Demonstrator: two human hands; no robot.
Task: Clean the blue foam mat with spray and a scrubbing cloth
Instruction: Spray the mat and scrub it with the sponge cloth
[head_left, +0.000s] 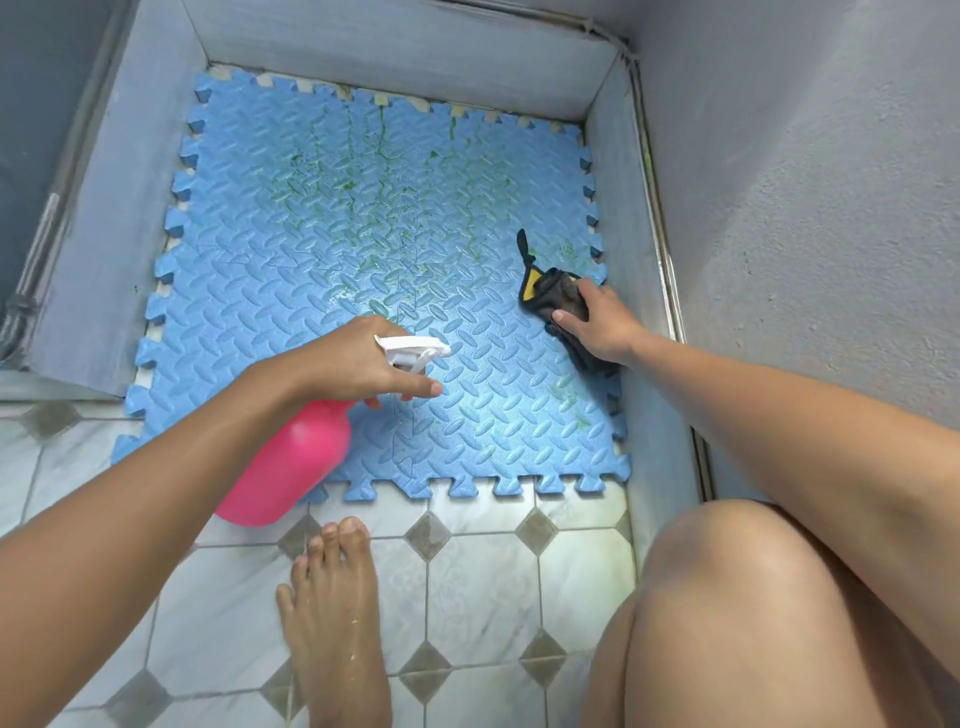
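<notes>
Reaching in from the lower left of the frame, the left arm is stretched over the blue foam mat (291, 249). The left hand (358, 364) is curled round the neck of the pink spray bottle (291, 462), fingers wrapped at the white trigger head, whose nozzle is pointed right. The bottle's body is tilted toward the lower left, over the mat's near edge. From the lower right, the right arm is extended to the mat's right edge, where the dark, yellow-trimmed scrubbing cloth (550, 296) is gripped by the right hand (597, 327), thumb and bent fingers closed on it, and held against the mat. Green streaks are seen across the mat's upper middle. A bare foot (332, 613) is planted on the tiled floor (483, 571) at bottom centre.
</notes>
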